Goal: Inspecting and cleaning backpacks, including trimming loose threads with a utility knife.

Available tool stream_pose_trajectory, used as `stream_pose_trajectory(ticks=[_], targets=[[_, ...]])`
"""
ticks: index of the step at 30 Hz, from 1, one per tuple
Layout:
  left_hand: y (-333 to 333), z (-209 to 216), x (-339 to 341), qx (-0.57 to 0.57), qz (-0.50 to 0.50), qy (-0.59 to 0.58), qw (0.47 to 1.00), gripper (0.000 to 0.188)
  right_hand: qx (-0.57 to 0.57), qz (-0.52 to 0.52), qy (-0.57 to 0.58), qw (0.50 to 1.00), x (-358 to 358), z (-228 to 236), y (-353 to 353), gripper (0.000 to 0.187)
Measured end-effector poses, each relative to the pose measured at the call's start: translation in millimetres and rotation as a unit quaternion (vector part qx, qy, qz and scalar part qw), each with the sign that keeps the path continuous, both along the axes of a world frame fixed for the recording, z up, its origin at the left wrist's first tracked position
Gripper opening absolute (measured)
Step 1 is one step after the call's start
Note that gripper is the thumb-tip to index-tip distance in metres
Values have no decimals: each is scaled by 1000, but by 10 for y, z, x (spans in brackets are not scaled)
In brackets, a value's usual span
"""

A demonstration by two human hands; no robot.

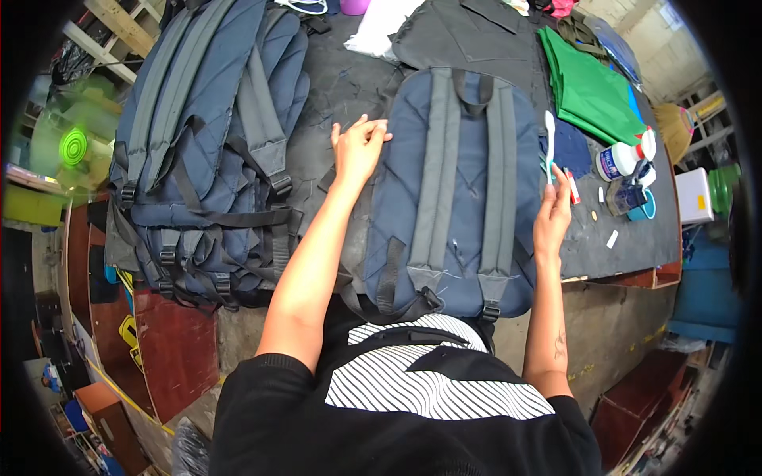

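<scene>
A navy backpack (pixel 467 182) lies straps-up in front of me, its two grey shoulder straps running lengthwise and a black loop handle at the far end. My left hand (pixel 359 152) is at the backpack's upper left edge, fingers apart and partly bent, with nothing visible in them; the fingertips reach the edge. At the backpack's right side my right hand (pixel 553 213) is closed around a white and teal toothbrush (pixel 549 131), bristle end pointing away from me. Part of its handle is hidden by the fingers.
Several navy backpacks (pixel 198 159) are stacked on the left of the dark table (pixel 337 87). Folded green fabric (pixel 591 87) lies far right. Near it stand a white bottle with a red cap (pixel 617 162) and a teal cup (pixel 643 208). A black fabric piece (pixel 464 36) lies beyond.
</scene>
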State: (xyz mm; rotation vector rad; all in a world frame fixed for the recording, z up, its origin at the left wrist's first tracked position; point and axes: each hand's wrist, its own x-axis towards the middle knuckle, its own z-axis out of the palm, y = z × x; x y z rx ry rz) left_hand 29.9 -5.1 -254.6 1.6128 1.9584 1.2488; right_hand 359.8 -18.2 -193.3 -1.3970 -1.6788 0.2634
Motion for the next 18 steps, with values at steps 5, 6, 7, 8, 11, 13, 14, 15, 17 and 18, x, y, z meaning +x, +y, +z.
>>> stream_pose_trajectory(ticks=[5, 6, 7, 8, 11, 13, 14, 15, 17, 18], targets=[[-80, 543, 152, -59, 66, 22, 996, 29, -27, 19, 148, 988, 99, -734, 372, 29], [-51, 549, 226, -60, 66, 21, 996, 29, -49, 62, 177, 981, -115, -680, 404, 28], [50, 560, 323, 31, -6, 23, 999, 32, -54, 87, 183, 978, -244, -692, 500, 29], [127, 574, 440, 122, -76, 26, 989, 36, -59, 113, 189, 974, -336, -704, 608, 29], [120, 464, 768, -7, -190, 220, 957, 67, -73, 65, 175, 980, -566, -519, 749, 30], [107, 126, 818, -1, -173, 309, 935, 72, 18, 18, 58, 998, -664, -281, 651, 31], [76, 101, 826, 6, -161, 345, 925, 73, 110, 22, 2, 994, -745, -199, 624, 32], [78, 84, 813, -14, -166, 351, 921, 74, 23, 13, -93, 995, -835, -135, 497, 31], [105, 117, 805, -22, -192, 342, 920, 74, -147, -13, -273, 951, -987, -75, 350, 31], [114, 128, 797, -30, -214, 333, 918, 74, -155, -20, -267, 951, -1040, -164, 434, 30]])
